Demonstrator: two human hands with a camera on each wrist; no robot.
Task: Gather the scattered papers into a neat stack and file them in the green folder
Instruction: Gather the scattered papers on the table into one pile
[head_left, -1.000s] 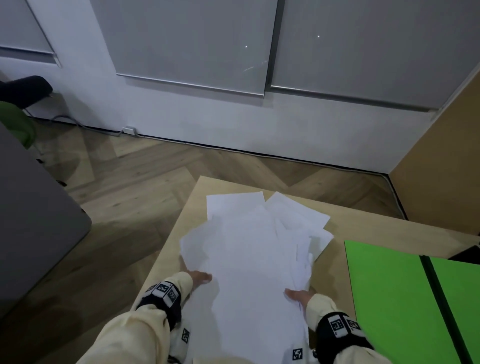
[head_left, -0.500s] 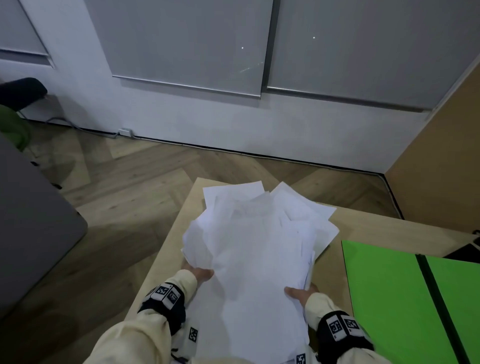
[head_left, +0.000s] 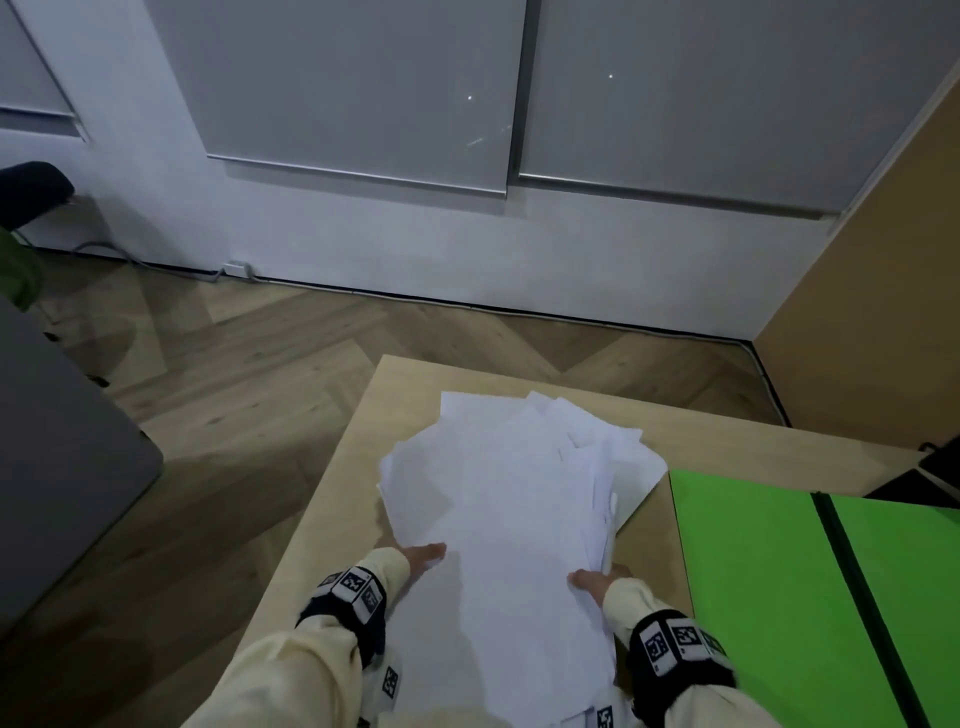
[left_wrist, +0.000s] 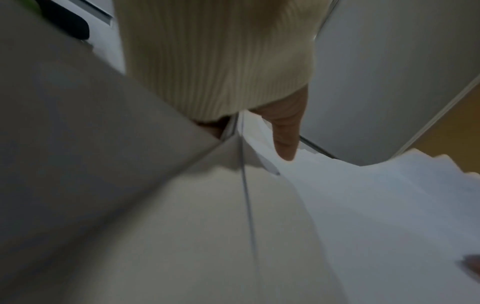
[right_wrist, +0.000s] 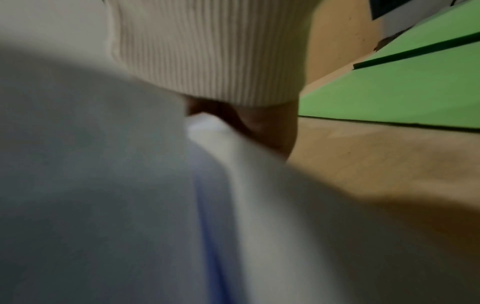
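A loose pile of white papers (head_left: 514, 499) is held over the left part of the wooden table (head_left: 332, 519), its sheets fanned out unevenly at the far end. My left hand (head_left: 423, 556) grips the pile's left edge, thumb (left_wrist: 285, 139) on top of the papers (left_wrist: 376, 195). My right hand (head_left: 592, 579) grips the right edge; the fingers of both hands are hidden under the sheets. The green folder (head_left: 753, 561) lies open flat on the table to the right of the pile. In the right wrist view, my right hand (right_wrist: 259, 127) is at the paper edge (right_wrist: 130, 185), with the folder (right_wrist: 402, 86) beyond.
The table's left edge drops to a wooden floor (head_left: 260, 395). A grey desk (head_left: 57, 467) stands at the far left. A wooden panel (head_left: 872, 291) rises at the right, and a dark object (head_left: 930, 478) sits behind the folder. A white wall runs behind.
The spread sheets have been drawn together into a narrower pile between both hands. The pile's far end has pulled in from the table's far edge.
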